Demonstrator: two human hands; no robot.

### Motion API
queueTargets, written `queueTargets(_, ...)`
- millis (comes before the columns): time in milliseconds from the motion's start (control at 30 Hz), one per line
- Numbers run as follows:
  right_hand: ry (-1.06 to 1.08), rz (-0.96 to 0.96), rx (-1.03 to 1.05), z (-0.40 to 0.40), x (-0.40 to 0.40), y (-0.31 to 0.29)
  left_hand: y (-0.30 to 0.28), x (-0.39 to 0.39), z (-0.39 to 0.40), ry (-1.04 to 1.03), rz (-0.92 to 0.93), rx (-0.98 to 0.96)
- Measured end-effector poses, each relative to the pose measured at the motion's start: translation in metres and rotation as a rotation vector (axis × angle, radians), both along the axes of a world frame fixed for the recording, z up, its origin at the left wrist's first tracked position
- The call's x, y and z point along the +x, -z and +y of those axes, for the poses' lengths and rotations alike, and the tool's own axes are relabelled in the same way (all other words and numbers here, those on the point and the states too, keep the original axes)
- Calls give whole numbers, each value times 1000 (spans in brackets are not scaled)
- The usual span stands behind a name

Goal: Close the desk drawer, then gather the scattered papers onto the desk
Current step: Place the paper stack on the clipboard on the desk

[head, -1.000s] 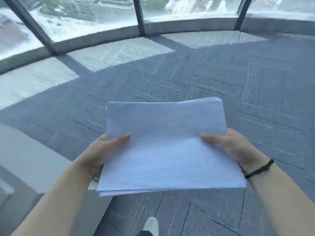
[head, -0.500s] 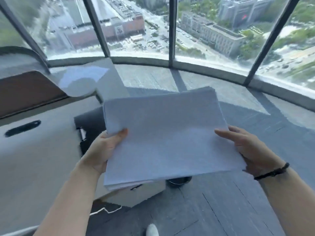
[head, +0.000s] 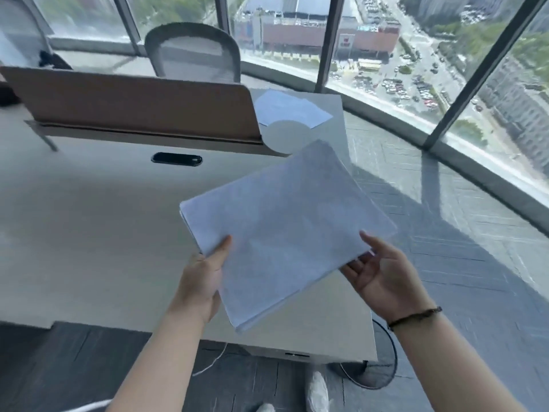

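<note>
I hold a stack of white papers (head: 285, 230) over the right part of a pale desk (head: 89, 233). My left hand (head: 205, 275) grips the stack's near left corner, thumb on top. My right hand (head: 383, 275) is at the near right corner, palm up and fingers spread, with the thumb touching the paper's edge and the fingers just under it. The stack is tilted and turned, its far corner pointing away to the right. Below the desk's near right edge shows the front of a drawer unit (head: 297, 355), which looks shut.
A brown divider panel (head: 133, 105) stands along the desk's far side, with a black cable slot (head: 176, 159) before it. More loose sheets (head: 291, 110) lie at the far right corner. An office chair (head: 193, 52) stands behind. A fan base (head: 374, 370) sits on the carpet.
My view has swung left from the floor and windows to the desk. The stack has come over the desktop and turned clockwise. My right hand has loosened from a grip to an open palm.
</note>
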State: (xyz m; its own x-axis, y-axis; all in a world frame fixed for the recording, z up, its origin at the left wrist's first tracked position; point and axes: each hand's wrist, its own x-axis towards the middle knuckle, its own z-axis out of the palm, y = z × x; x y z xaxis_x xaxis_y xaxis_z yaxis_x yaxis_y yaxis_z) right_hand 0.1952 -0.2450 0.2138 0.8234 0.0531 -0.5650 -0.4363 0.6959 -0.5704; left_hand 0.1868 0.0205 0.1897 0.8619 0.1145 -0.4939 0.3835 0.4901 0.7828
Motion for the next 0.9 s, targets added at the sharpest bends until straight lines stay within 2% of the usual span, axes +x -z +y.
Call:
queueTargets(200,-153,0,-120,55,81,61,30,26,-12,34,11,37)
queueTargets(300,-220,-44,-265,37,120,65,34,56,18,-88,-38,45)
queueTargets(367,-299,-42,-339,20,141,71,37,79,30,-53,40,223)
queueTargets(433,-379,-32,-391,10,157,82,46,103,19,138,94,389)
queueTargets(500,-429,-52,-397,11,165,91,61,123,-6,215,84,503)
queueTargets(567,-430,-90,-402,13,174,97,77,137,-29,162,48,563)
queueTargets(667,-390,-95,-460,10,189,109,105,152,-40,71,91,565)
queueTargets(900,-373,108,-625,-2,231,178,168,191,-39,184,190,651)
